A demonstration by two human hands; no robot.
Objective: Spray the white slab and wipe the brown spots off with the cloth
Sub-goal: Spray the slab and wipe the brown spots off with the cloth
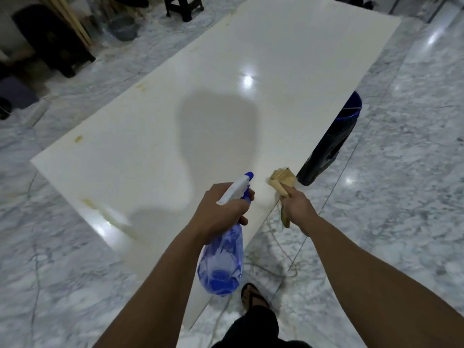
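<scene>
Over the slab [226, 71], left hand [221, 212] grips spray bottle [222, 262].

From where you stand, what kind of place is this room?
Probably a home room or small workshop used for stone work. A large white slab lies over a polished marble floor, with dark stools and a grey basin at the far side.

Both forearms run bare from the lower edge of the frame, with no sleeves, watch or rings showing on the left hand [221, 212] or the right hand [297, 209]; at bottom centre are dark shorts [253, 327] and a dark flip-flop sandal [252, 296] on one foot
</scene>
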